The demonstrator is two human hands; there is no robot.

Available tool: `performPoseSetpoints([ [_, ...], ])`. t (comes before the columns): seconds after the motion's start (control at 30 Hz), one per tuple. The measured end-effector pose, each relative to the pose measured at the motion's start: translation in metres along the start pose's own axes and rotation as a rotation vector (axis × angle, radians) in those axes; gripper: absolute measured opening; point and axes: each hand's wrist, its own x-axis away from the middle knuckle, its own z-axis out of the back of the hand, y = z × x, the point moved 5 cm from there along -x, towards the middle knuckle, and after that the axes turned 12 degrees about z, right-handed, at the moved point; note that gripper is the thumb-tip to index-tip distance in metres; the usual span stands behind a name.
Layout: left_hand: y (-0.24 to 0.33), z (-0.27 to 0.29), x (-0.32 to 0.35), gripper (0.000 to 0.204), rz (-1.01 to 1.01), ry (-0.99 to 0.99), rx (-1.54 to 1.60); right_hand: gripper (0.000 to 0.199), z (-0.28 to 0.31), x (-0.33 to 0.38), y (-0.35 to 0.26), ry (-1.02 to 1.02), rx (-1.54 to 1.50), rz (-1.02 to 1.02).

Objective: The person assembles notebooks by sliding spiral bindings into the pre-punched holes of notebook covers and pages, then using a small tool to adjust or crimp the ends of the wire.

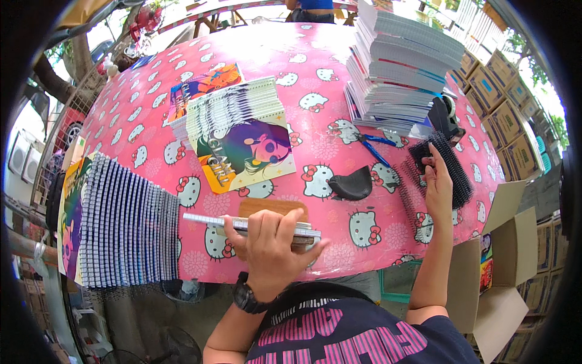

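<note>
My left hand (267, 239), with a black watch on its wrist, grips a notebook block (209, 221) seen edge-on, thumb on the near side. Beneath it on the table, a wooden block (279, 210) shows partly. At the right, my right hand (438, 185) touches a pile of black binding wires (459, 179), index finger stretched over them and the other fingers partly bent. Left of that hand lies a loose strip of binding wire (407, 197). A black curved object (353, 184) and blue-handled pliers (377, 150) lie between my hands and the back of the table.
A fanned stack of wire-edged notebooks (130, 224) stands at the left edge. Punched notebooks with illustrated covers (248, 151) lie mid-table. A tall paper stack (403, 67) rises behind a black tape dispenser (447, 118). An open carton (497, 273) stands at my right, and another person (315, 11) is beyond the table.
</note>
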Motion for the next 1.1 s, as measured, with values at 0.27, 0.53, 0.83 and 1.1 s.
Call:
performPoseSetpoints([
  [0.27, 0.013, -0.003, -0.002, 0.036, -0.041, 0.106, -0.013, 0.028, -0.069, 0.036, -0.143, -0.565, -0.549, 0.248],
  [0.53, -0.003, 0.011, -0.001, 0.032, -0.124, -0.014, 0.234, 0.021, -0.076, 0.038, -0.148, -0.657, -0.606, 0.361],
  [0.83, 0.010, 0.011, -0.002, 0.014, -0.153, -0.125, 0.193, 0.042, -0.080, 0.039, -0.134, -0.740, -0.640, 0.004],
  [1.1, 0.009, 0.015, -0.009, 0.011, -0.213, -0.062, 0.177, 0.070, -0.128, 0.039, -0.046, -0.492, 0.334, 0.219],
])
